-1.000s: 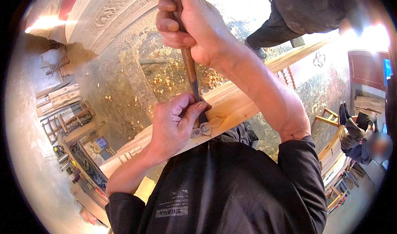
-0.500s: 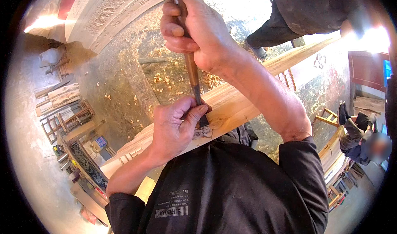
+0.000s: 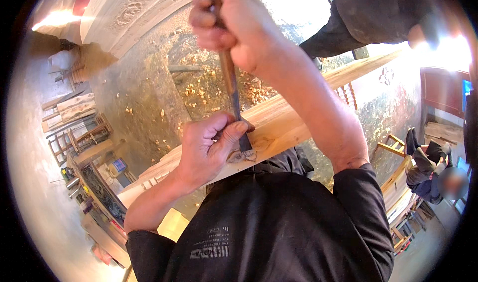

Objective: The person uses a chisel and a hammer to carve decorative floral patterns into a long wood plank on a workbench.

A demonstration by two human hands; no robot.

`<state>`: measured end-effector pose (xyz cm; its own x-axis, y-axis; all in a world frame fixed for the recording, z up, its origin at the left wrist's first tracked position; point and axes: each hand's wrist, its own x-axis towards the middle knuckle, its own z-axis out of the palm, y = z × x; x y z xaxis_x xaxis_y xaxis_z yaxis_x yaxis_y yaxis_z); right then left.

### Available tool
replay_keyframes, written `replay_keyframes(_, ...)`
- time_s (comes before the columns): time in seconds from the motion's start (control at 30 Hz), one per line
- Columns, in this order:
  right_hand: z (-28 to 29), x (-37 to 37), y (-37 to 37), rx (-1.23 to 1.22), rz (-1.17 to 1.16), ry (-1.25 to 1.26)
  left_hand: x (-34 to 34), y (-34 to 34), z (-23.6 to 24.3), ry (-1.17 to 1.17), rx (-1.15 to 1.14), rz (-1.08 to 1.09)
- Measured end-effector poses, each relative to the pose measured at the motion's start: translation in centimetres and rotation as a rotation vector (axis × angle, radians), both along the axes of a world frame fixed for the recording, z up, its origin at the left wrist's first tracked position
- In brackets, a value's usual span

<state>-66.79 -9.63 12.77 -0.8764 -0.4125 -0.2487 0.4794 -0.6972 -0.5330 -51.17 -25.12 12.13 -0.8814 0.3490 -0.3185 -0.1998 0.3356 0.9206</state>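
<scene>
A long-handled wood chisel (image 3: 229,83) stands tilted over a pale wooden board (image 3: 279,127), its handle leaning away from me. My right hand (image 3: 226,28), slightly blurred, is wrapped round the upper handle. Low on the shaft, just above the wide dark blade (image 3: 245,143), my left hand (image 3: 209,142) pinches the chisel between thumb and fingers. The blade's edge meets the board at a dark knot (image 3: 241,156) by the near edge and covers part of it. My left wrist rests close over the board.
A carved wooden panel (image 3: 137,20) stands at the far left. Curled shavings (image 3: 201,95) litter the floor. A person's dark-trousered leg (image 3: 328,38) is beyond the board; another person (image 3: 430,175) sits at right. An open tool box (image 3: 102,187) stands at left.
The chisel blade has shifted onto the knot, hiding more of its ring outline. My right hand has moved slightly up and left with the handle; my left hand keeps its pinch.
</scene>
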Motion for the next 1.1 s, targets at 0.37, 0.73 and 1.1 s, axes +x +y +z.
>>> replay_keyframes(0.37,-2.3,-1.5,-1.5,0.037,0.058,0.036,-0.2,0.1,0.1,-0.058,0.109,0.052)
replay_keyframes(0.73,-1.6,-0.9,-2.0,0.11,0.103,0.012,-0.5,0.2,0.0,-0.122,0.091,0.056)
replay_keyframes(1.1,-1.7,-0.7,-1.8,0.068,0.068,0.05,-0.5,0.3,0.1,-0.113,0.089,0.062)
